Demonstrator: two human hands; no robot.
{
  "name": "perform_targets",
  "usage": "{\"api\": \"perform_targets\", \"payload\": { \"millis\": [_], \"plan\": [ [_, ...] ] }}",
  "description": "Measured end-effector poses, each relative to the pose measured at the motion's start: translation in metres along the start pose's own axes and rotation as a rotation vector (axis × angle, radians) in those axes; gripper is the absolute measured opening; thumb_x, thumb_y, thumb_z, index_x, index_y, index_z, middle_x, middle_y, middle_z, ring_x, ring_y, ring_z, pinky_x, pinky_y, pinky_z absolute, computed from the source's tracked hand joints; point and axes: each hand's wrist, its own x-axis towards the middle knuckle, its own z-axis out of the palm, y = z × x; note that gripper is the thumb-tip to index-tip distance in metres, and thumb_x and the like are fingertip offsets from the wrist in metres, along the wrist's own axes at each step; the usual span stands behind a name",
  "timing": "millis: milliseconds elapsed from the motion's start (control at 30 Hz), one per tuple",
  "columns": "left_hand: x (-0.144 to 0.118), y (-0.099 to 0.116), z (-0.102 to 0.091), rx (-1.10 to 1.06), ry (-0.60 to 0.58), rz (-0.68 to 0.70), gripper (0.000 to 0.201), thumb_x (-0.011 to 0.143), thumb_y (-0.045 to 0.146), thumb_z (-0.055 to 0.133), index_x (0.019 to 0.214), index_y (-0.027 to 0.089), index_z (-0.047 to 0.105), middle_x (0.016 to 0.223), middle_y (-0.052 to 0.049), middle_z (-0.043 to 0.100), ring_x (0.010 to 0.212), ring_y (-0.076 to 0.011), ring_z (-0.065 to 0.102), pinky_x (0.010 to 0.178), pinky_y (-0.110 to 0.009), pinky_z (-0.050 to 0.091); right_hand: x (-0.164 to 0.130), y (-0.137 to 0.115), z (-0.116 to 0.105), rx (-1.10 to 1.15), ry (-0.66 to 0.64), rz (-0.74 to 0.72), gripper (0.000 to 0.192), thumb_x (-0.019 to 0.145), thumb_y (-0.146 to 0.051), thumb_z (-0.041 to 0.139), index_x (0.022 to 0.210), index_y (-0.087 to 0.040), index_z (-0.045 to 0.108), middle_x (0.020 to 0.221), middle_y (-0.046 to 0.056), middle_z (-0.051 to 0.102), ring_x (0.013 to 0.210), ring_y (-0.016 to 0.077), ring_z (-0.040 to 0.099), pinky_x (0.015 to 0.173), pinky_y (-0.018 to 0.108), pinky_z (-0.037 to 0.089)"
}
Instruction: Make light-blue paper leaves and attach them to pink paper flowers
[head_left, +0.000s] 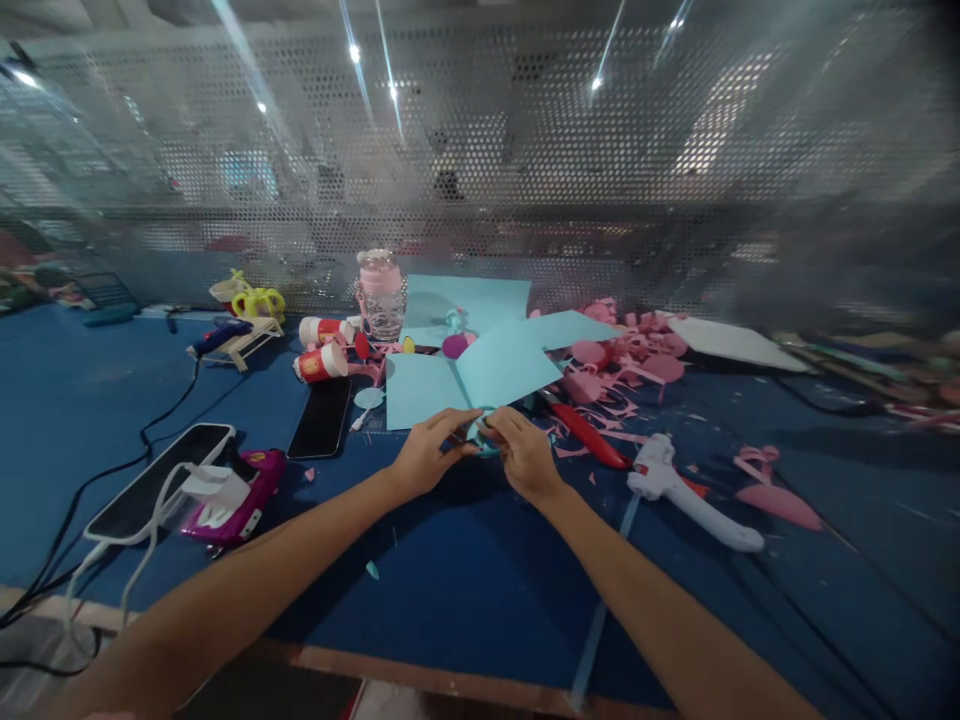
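Near the middle of the table, my left hand (429,455) and my right hand (527,458) meet with fingers pinched on one small light-blue piece (484,432). It looks like curled foam or card; the fingers hide much of it. Light-blue sheets (506,370) lie just beyond my hands, one tilted up over another. A round light-blue cutout (369,398) is left of them. Close to my right hand lies a red-handled tool (589,435), its other end hidden. A white glue gun (694,505) rests farther right.
Pink cutouts and scraps (637,355) spread behind on the right. Left are a black phone (321,420), a power bank with a white cable (161,480), a magenta device (255,495) and red-white paper cups (322,362). A pink-lidded bottle (382,295) stands before the perforated metal screen (480,150).
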Motion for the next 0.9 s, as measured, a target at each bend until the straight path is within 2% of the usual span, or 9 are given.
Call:
{"api": "perform_targets", "payload": {
  "millis": [67, 167, 300, 367, 533, 633, 733, 800, 900],
  "plan": [
    [0.001, -0.004, 0.000, 0.020, 0.042, 0.004, 0.034, 0.079, 0.033, 0.055, 0.110, 0.018, 0.054, 0.089, -0.006, 0.062, 0.070, -0.0100, 0.059, 0.064, -0.022, 0.052, -0.001, 0.003, -0.001, 0.037, -0.009, 0.069, 0.029, 0.091, -0.032, 0.027, 0.079, -0.020, 0.051, 0.074, 0.005, 0.054, 0.070, 0.0171, 0.052, 0.063, 0.028, 0.040],
    [0.002, -0.013, -0.002, -0.014, 0.123, -0.031, 0.038, 0.073, 0.031, 0.063, 0.108, 0.019, 0.056, 0.090, -0.004, 0.062, 0.066, -0.0081, 0.058, 0.063, -0.021, 0.053, -0.002, 0.008, 0.000, 0.151, 0.056, 0.261, 0.040, 0.091, -0.042, 0.021, 0.084, -0.020, 0.054, 0.073, 0.004, 0.054, 0.067, 0.0165, 0.052, 0.063, 0.030, 0.042],
    [0.004, -0.023, -0.004, -0.089, 0.181, -0.141, 0.052, 0.066, 0.027, 0.070, 0.114, 0.021, 0.052, 0.095, -0.003, 0.062, 0.064, -0.0068, 0.057, 0.064, -0.022, 0.055, -0.002, 0.015, 0.005, 0.483, 0.212, 0.590, 0.046, 0.085, -0.057, 0.025, 0.077, -0.021, 0.052, 0.060, 0.000, 0.050, 0.047, 0.0116, 0.046, 0.043, 0.025, 0.040],
    [0.005, -0.026, -0.004, -0.115, 0.197, -0.187, 0.056, 0.064, 0.024, 0.071, 0.116, 0.023, 0.051, 0.095, -0.002, 0.060, 0.065, -0.0064, 0.056, 0.064, -0.022, 0.054, -0.001, 0.015, 0.007, 0.620, 0.268, 0.696, 0.046, 0.080, -0.062, 0.031, 0.075, -0.021, 0.051, 0.058, -0.001, 0.049, 0.043, 0.0103, 0.044, 0.038, 0.023, 0.039],
    [0.007, -0.025, -0.005, -0.152, 0.208, -0.228, 0.052, 0.065, 0.019, 0.068, 0.115, 0.024, 0.053, 0.090, 0.000, 0.051, 0.068, -0.0060, 0.052, 0.063, -0.021, 0.053, 0.001, 0.014, 0.009, 0.725, 0.259, 0.802, 0.049, 0.074, -0.067, 0.038, 0.071, -0.020, 0.051, 0.059, 0.000, 0.052, 0.044, 0.0099, 0.046, 0.039, 0.023, 0.040],
    [0.009, -0.021, -0.007, -0.142, 0.214, -0.248, 0.036, 0.065, 0.016, 0.066, 0.101, 0.020, 0.061, 0.086, 0.000, 0.047, 0.073, -0.0082, 0.050, 0.060, -0.019, 0.051, 0.001, 0.014, 0.010, 0.731, 0.215, 0.858, 0.054, 0.070, -0.071, 0.037, 0.068, -0.019, 0.051, 0.058, 0.001, 0.053, 0.045, 0.0113, 0.047, 0.039, 0.024, 0.040],
    [0.010, -0.019, -0.009, -0.109, 0.225, -0.302, 0.025, 0.065, 0.013, 0.063, 0.090, 0.017, 0.062, 0.084, -0.001, 0.051, 0.070, -0.0089, 0.050, 0.056, -0.018, 0.047, 0.002, 0.015, 0.011, 0.724, 0.182, 0.891, 0.056, 0.067, -0.074, 0.036, 0.063, -0.020, 0.051, 0.055, 0.002, 0.053, 0.043, 0.0122, 0.046, 0.037, 0.026, 0.039],
    [0.011, -0.019, -0.009, -0.145, 0.215, -0.381, 0.029, 0.069, 0.013, 0.059, 0.098, 0.017, 0.059, 0.078, 0.000, 0.056, 0.066, -0.0089, 0.053, 0.057, -0.019, 0.047, 0.002, 0.014, 0.011, 0.722, 0.167, 0.902, 0.057, 0.066, -0.075, 0.037, 0.061, -0.020, 0.052, 0.054, 0.003, 0.053, 0.042, 0.0123, 0.047, 0.036, 0.025, 0.038],
    [0.011, -0.018, -0.007, -0.273, 0.189, -0.506, 0.040, 0.076, 0.016, 0.050, 0.116, 0.016, 0.046, 0.064, 0.003, 0.057, 0.056, -0.0091, 0.056, 0.058, -0.022, 0.048, 0.003, 0.011, 0.012, 0.723, 0.164, 0.887, 0.058, 0.064, -0.076, 0.038, 0.061, -0.019, 0.051, 0.052, 0.002, 0.052, 0.041, 0.0117, 0.046, 0.036, 0.024, 0.037]
  ]
}}
